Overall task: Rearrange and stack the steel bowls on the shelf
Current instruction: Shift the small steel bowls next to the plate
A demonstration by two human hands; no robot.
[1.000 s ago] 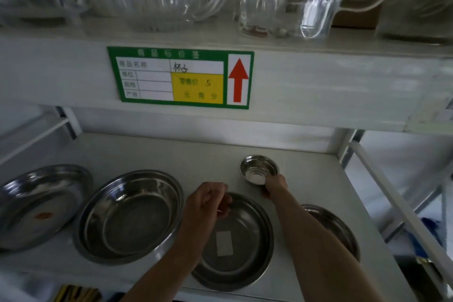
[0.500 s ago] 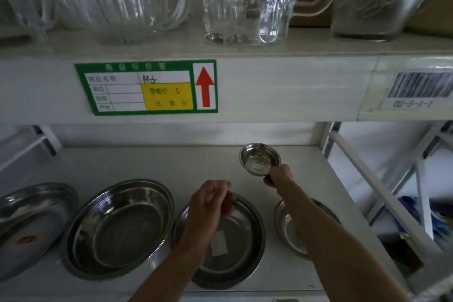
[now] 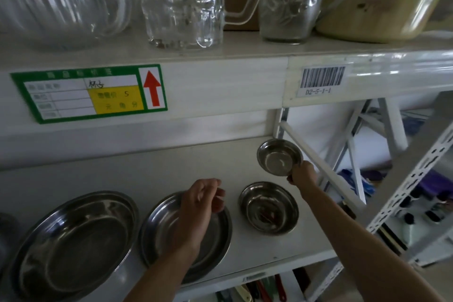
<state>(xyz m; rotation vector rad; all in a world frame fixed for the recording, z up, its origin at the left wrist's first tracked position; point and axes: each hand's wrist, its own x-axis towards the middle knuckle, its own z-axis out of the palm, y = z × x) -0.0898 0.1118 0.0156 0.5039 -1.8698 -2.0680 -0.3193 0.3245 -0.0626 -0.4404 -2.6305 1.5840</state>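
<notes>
Right hand pinches the small bowl's rim, lifted; left hand hovers loosely curled, empty, over a plate.

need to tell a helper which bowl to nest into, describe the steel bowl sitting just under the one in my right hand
On the lower shelf, follow the row of steel dishes rightward. The last one, the medium bowl, sits near the front right corner; it is smaller and deeper than the wide dishes to its left.

Upper shelf carried clear glassware: a ribbed jug at left with a red label, a mug at centre, an embossed pitcher to its right. A beige tub stood at far right. A green price tag with a red arrow and the numeral 5 was fixed below; a barcode label read D2-5-1-1.
</notes>
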